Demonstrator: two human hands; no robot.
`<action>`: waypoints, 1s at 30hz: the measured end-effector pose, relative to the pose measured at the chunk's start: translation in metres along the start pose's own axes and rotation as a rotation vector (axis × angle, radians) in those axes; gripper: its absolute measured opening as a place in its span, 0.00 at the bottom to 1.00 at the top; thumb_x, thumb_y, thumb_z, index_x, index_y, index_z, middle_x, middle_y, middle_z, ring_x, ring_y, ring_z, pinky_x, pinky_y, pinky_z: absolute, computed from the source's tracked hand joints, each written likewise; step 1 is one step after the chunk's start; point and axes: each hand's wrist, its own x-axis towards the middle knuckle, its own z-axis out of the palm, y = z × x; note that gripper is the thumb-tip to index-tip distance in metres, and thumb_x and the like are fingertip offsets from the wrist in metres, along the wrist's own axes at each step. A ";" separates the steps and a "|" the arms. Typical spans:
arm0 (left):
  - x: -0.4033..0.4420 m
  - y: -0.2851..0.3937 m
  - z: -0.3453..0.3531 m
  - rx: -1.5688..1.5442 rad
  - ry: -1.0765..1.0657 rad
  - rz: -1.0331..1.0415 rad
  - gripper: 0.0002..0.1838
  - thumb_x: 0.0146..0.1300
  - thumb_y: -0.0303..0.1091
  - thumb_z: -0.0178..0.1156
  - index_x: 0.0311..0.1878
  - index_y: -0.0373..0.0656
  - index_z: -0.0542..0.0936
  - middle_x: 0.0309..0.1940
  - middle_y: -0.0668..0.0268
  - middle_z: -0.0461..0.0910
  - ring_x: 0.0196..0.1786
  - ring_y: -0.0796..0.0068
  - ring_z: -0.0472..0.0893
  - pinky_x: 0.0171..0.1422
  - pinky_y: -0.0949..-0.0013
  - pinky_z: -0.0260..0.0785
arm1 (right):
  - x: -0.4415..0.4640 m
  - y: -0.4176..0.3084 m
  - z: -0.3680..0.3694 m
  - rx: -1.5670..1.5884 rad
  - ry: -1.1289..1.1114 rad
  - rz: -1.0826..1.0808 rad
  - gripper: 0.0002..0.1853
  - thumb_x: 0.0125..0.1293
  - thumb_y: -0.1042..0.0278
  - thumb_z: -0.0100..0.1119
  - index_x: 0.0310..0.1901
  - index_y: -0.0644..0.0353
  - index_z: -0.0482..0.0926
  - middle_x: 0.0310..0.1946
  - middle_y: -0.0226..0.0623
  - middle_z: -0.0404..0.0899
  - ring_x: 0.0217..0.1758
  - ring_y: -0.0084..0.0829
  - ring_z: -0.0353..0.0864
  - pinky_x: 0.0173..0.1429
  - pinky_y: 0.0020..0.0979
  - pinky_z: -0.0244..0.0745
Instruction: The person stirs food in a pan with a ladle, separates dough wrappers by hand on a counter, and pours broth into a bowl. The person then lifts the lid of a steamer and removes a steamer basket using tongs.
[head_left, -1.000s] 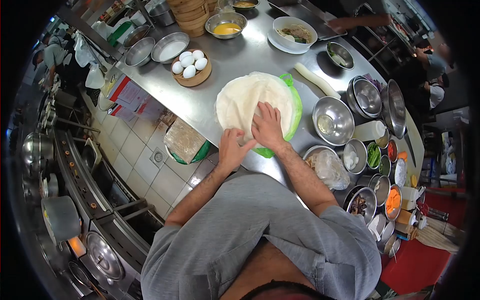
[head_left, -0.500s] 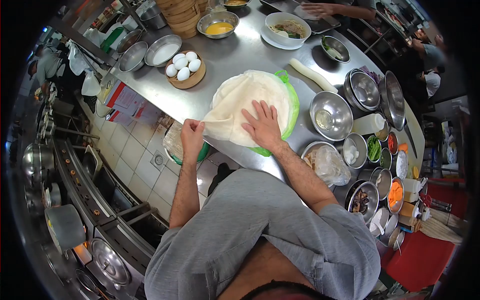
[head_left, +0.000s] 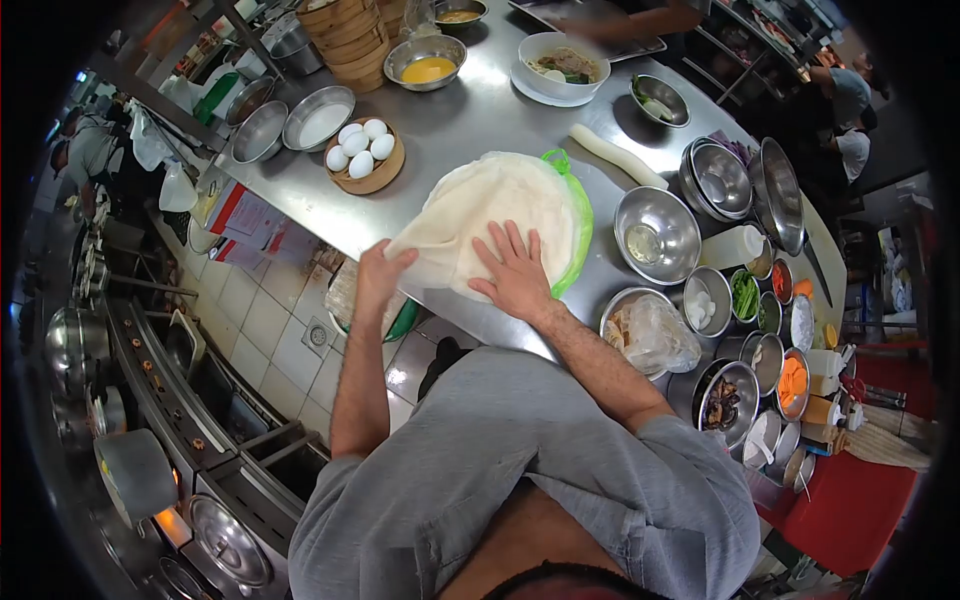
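Note:
A stack of thin, round, cream-coloured dough wrappers (head_left: 500, 200) lies on a bright green plastic bag (head_left: 577, 230) near the front edge of the steel table. My left hand (head_left: 378, 275) pinches the left edge of the top wrapper and stretches it past the stack. Palm down, my right hand (head_left: 518, 268) rests on the wrappers with its fingers spread. A long white dough roll (head_left: 617, 155) lies behind the stack, to the right.
White eggs (head_left: 356, 143) sit in a round wooden tray at the left. Beaten egg (head_left: 428, 70) fills a bowl beside bamboo steamers (head_left: 345, 45). A noodle bowl (head_left: 562, 66) stands at the back, near a co-worker's blurred hand (head_left: 590, 30). Metal bowls (head_left: 657, 235) crowd the right.
My left hand has pulled the top wrapper's edge further left and slightly towards me, drawing it tauter. My right hand stays on the stack, its fingers spread wider.

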 end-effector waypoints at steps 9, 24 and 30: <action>0.036 0.011 0.006 0.169 0.386 0.238 0.17 0.53 0.32 0.65 0.42 0.30 0.75 0.33 0.60 0.79 0.34 0.76 0.75 0.39 0.74 0.69 | -0.001 0.002 -0.001 -0.002 0.020 -0.031 0.34 0.57 0.44 0.55 0.63 0.49 0.63 0.68 0.42 0.51 0.72 0.47 0.42 0.69 0.58 0.35; -0.007 0.003 0.064 -0.859 0.348 -0.166 0.19 0.59 0.26 0.59 0.53 0.33 0.70 0.46 0.60 0.76 0.45 0.67 0.77 0.48 0.67 0.71 | 0.009 -0.016 -0.010 -0.011 -0.098 -0.050 0.36 0.55 0.48 0.59 0.64 0.51 0.62 0.67 0.46 0.50 0.72 0.49 0.41 0.67 0.63 0.36; 0.011 0.021 0.086 -0.348 0.648 0.144 0.22 0.67 0.39 0.48 0.50 0.24 0.69 0.45 0.45 0.75 0.48 0.56 0.75 0.54 0.63 0.65 | 0.008 -0.016 -0.008 -0.061 -0.101 -0.036 0.35 0.57 0.46 0.56 0.64 0.51 0.61 0.68 0.46 0.49 0.72 0.49 0.42 0.67 0.63 0.36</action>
